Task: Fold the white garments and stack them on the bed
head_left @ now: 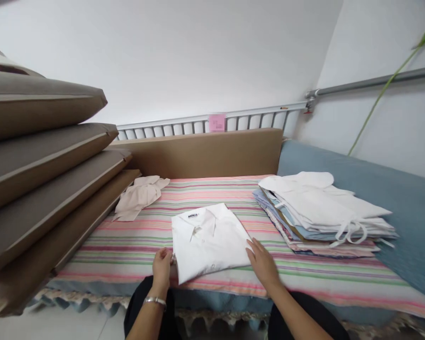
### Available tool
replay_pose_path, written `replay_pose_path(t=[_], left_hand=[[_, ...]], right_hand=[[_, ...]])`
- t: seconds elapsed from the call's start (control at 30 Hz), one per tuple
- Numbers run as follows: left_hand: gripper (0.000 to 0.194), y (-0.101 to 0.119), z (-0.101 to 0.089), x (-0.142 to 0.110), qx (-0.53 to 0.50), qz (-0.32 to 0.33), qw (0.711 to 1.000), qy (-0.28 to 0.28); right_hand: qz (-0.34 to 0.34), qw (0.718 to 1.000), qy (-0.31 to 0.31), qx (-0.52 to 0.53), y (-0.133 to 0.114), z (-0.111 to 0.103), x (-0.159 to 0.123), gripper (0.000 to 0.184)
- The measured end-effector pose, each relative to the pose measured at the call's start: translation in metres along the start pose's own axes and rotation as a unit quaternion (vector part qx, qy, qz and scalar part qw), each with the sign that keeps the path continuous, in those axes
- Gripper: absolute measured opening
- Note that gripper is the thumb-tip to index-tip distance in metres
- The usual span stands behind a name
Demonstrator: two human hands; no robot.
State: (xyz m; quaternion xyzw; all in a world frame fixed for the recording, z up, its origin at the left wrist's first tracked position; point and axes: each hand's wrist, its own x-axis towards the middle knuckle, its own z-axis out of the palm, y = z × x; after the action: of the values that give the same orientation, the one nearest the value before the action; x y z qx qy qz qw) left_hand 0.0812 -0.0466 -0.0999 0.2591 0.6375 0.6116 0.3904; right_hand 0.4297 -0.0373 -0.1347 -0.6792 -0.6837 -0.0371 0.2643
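Observation:
A folded white shirt (216,245) lies on a striped cloth (116,250), its collar facing away from me and a dark label inside the neck. At the shirt's left edge, my left hand (162,268) is closed with curled fingers. Something small shows by the fingertips, but I cannot make out what they hold. My right hand (264,265) rests with outstretched fingers against the shirt's right edge. A bracelet circles my left wrist.
Stacked brown-and-grey cushions (56,137) rise at the left, near a crumpled beige cloth (140,196). Folded clothes (315,208) are piled at the right, white ones on top. Behind stand a brown cushion (205,153) and a white radiator (177,128). A blue backrest (368,182) runs along the right.

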Motion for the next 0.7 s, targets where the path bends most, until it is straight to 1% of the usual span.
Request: replay_pose_path(t=[0.1, 0.2, 0.33, 0.47, 0.53, 0.6, 0.7], left_hand=[[0.017, 0.004, -0.002, -0.006, -0.047, -0.022, 0.998, -0.031], [0.017, 0.007, -0.006, -0.010, -0.068, -0.045, 0.995, -0.058], [0.018, 0.006, -0.010, -0.009, -0.049, -0.075, 0.993, -0.080], [0.021, 0.006, -0.012, -0.007, -0.015, -0.097, 0.991, -0.091], [0.023, 0.007, -0.015, -0.009, -0.004, -0.111, 0.989, -0.097], [0.022, 0.007, -0.020, -0.015, 0.004, -0.134, 0.985, -0.109], [0.025, 0.002, -0.022, -0.028, 0.021, -0.178, 0.973, -0.144]], right_hand=[[0.002, 1.000, 0.003, 0.019, 0.009, 0.003, -0.006, 0.046], [0.015, 0.999, 0.023, 0.046, 0.013, 0.008, -0.008, 0.045], [0.030, 0.993, 0.027, 0.114, 0.020, 0.014, -0.007, 0.047], [0.072, 0.977, 0.026, 0.200, 0.029, 0.017, -0.002, 0.053], [0.101, 0.968, 0.020, 0.231, 0.030, 0.014, 0.001, 0.052], [0.131, 0.962, 0.015, 0.238, 0.027, 0.006, 0.005, 0.049], [0.153, 0.969, -0.008, 0.192, 0.015, -0.011, 0.014, 0.045]])
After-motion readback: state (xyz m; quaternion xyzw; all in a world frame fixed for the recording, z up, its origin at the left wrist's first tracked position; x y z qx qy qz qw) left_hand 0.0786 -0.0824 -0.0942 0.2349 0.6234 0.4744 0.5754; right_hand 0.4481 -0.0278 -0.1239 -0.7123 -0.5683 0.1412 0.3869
